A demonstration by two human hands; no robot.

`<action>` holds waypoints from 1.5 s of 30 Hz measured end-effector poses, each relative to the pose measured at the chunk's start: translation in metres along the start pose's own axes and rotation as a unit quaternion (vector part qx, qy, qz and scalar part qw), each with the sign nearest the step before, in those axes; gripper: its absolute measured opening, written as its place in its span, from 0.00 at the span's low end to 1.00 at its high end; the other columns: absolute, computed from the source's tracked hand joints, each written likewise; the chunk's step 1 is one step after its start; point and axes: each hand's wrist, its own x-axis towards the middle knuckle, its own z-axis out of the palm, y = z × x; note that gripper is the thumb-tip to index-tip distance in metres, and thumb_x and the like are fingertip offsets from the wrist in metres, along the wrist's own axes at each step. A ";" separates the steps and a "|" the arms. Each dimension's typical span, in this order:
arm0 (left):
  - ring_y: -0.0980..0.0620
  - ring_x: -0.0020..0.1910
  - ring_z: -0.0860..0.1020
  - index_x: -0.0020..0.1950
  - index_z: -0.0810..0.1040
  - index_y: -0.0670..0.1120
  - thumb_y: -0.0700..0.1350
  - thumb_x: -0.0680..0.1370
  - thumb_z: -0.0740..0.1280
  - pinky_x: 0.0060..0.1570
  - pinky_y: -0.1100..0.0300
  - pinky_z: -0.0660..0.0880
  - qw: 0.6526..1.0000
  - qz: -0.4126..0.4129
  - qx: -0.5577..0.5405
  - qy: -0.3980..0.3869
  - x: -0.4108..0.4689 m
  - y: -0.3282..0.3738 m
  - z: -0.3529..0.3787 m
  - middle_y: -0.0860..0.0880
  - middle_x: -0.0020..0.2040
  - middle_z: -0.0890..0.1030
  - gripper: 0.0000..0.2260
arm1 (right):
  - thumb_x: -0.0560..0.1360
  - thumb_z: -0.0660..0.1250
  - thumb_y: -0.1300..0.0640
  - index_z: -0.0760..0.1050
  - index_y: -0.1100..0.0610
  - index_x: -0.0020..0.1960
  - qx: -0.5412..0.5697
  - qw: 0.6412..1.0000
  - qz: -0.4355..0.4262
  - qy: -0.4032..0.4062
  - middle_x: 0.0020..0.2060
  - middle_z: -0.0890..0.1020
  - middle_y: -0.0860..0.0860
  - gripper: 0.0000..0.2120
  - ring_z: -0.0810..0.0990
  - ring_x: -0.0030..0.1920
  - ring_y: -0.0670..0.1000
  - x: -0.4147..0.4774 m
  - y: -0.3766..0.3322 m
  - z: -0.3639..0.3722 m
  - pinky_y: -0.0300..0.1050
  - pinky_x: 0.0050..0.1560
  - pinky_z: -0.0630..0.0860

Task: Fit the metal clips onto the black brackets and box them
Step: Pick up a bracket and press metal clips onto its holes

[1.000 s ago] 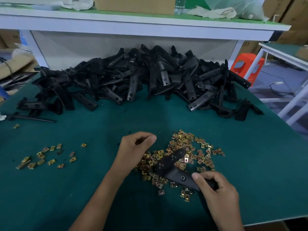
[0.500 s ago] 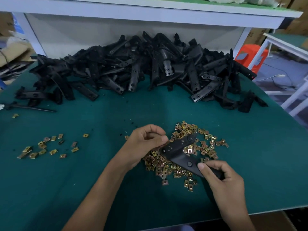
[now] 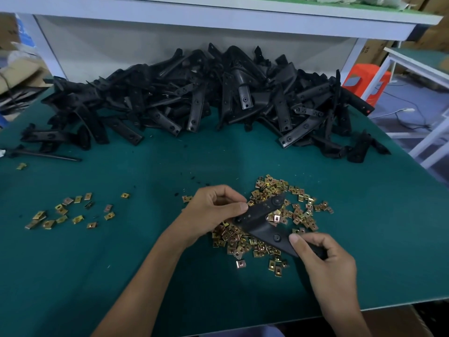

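A black V-shaped bracket (image 3: 263, 221) is held just above a heap of gold metal clips (image 3: 272, 222) on the green table. My right hand (image 3: 323, 263) grips its near arm, thumb on top. My left hand (image 3: 213, 212) pinches the bracket's left edge at the bend with thumb and fingers; whether it holds a clip there is hidden. One clip (image 3: 275, 218) sits on the bracket's inner edge. A big pile of black brackets (image 3: 206, 103) lies at the back of the table.
A second, thinner scatter of gold clips (image 3: 65, 212) lies at the left. A black rod (image 3: 43, 154) lies at the far left edge. A white shelf frame (image 3: 218, 15) stands behind the pile, an orange stool (image 3: 364, 79) and white table at the right.
My left hand moved right from the clip heap to the bracket and now pinches its edge. The bracket lifted and tilted slightly in my right hand.
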 end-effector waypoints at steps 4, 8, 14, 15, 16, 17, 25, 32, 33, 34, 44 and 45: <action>0.60 0.50 0.81 0.54 0.81 0.61 0.53 0.68 0.80 0.49 0.64 0.77 0.995 0.011 0.098 -0.014 -0.003 -0.004 0.002 0.59 0.50 0.83 0.17 | 0.64 0.73 0.35 0.83 0.40 0.45 0.006 1.000 0.010 0.020 0.40 0.85 0.42 0.14 0.81 0.38 0.40 0.000 -0.001 0.001 0.45 0.44 0.76; 0.59 0.52 0.81 0.54 0.80 0.63 0.55 0.65 0.79 0.56 0.56 0.76 0.990 0.035 0.130 0.033 0.000 -0.010 0.011 0.59 0.51 0.82 0.20 | 0.64 0.72 0.34 0.83 0.40 0.45 0.001 1.000 0.010 0.022 0.39 0.85 0.41 0.14 0.81 0.38 0.40 0.000 -0.002 0.002 0.46 0.43 0.76; 0.60 0.50 0.82 0.52 0.82 0.62 0.50 0.67 0.80 0.51 0.64 0.76 0.989 0.052 0.124 0.057 0.000 -0.011 0.015 0.59 0.49 0.84 0.16 | 0.65 0.72 0.35 0.82 0.40 0.45 -0.005 1.000 0.004 0.022 0.40 0.85 0.41 0.14 0.81 0.40 0.41 0.000 -0.003 0.003 0.45 0.43 0.76; 0.59 0.50 0.82 0.51 0.83 0.61 0.48 0.68 0.80 0.52 0.63 0.77 0.989 0.056 0.121 0.061 0.000 -0.012 0.016 0.59 0.49 0.85 0.15 | 0.65 0.72 0.34 0.82 0.40 0.45 -0.007 1.000 0.003 0.023 0.40 0.85 0.41 0.14 0.81 0.40 0.40 0.000 -0.004 0.003 0.45 0.43 0.76; 0.59 0.50 0.82 0.50 0.83 0.61 0.46 0.69 0.80 0.53 0.61 0.78 0.989 0.059 0.119 0.063 0.000 -0.012 0.017 0.58 0.49 0.85 0.14 | 0.65 0.72 0.34 0.82 0.40 0.45 -0.007 1.000 0.003 0.025 0.40 0.85 0.40 0.14 0.81 0.40 0.40 0.000 -0.004 0.003 0.44 0.42 0.75; 0.58 0.50 0.83 0.50 0.83 0.61 0.46 0.70 0.80 0.54 0.60 0.79 0.989 0.060 0.120 0.066 0.000 -0.012 0.018 0.58 0.49 0.85 0.14 | 0.65 0.72 0.34 0.82 0.40 0.45 -0.007 1.000 0.003 0.026 0.40 0.85 0.40 0.14 0.81 0.41 0.40 0.000 -0.004 0.003 0.43 0.42 0.75; 0.66 0.56 0.80 0.51 0.83 0.61 0.51 0.73 0.78 0.59 0.59 0.75 0.980 0.067 0.164 0.091 -0.001 -0.016 0.022 0.64 0.52 0.84 0.10 | 0.70 0.74 0.41 0.81 0.38 0.45 -0.018 0.999 -0.002 0.032 0.39 0.84 0.39 0.06 0.80 0.38 0.38 0.001 -0.004 0.002 0.37 0.39 0.74; 0.66 0.48 0.76 0.49 0.82 0.60 0.55 0.78 0.69 0.49 0.61 0.70 0.950 0.134 0.265 0.097 -0.001 -0.014 0.016 0.64 0.46 0.81 0.03 | 0.73 0.73 0.45 0.81 0.49 0.42 0.125 0.986 0.038 0.099 0.26 0.73 0.43 0.08 0.65 0.25 0.45 0.002 -0.001 0.000 0.37 0.24 0.64; 0.68 0.53 0.73 0.48 0.82 0.59 0.55 0.77 0.70 0.55 0.58 0.69 0.936 0.141 0.312 0.085 -0.001 -0.017 0.016 0.64 0.47 0.81 0.03 | 0.74 0.73 0.47 0.81 0.50 0.41 0.138 0.984 0.042 0.101 0.26 0.71 0.43 0.08 0.63 0.24 0.45 0.003 -0.001 0.000 0.36 0.23 0.62; 0.68 0.57 0.70 0.48 0.82 0.58 0.57 0.75 0.72 0.60 0.55 0.66 0.925 0.139 0.349 0.064 -0.002 -0.020 0.018 0.64 0.50 0.80 0.05 | 0.75 0.73 0.48 0.81 0.50 0.41 0.139 0.985 0.043 0.098 0.25 0.71 0.44 0.07 0.63 0.24 0.45 0.003 0.000 -0.001 0.36 0.22 0.61; 0.63 0.56 0.59 0.52 0.80 0.59 0.62 0.77 0.66 0.60 0.56 0.57 0.871 0.125 0.474 0.015 0.001 -0.034 0.028 0.64 0.57 0.72 0.10 | 0.68 0.73 0.39 0.82 0.49 0.45 0.114 0.989 0.028 0.089 0.26 0.74 0.44 0.15 0.67 0.25 0.44 0.003 0.003 0.000 0.38 0.24 0.65; 0.62 0.56 0.60 0.52 0.81 0.58 0.60 0.79 0.65 0.59 0.57 0.57 0.872 0.131 0.471 0.017 0.001 -0.034 0.028 0.63 0.55 0.73 0.09 | 0.68 0.73 0.38 0.82 0.49 0.45 0.111 0.989 0.027 0.090 0.26 0.75 0.43 0.15 0.67 0.26 0.44 0.004 0.003 0.000 0.37 0.25 0.66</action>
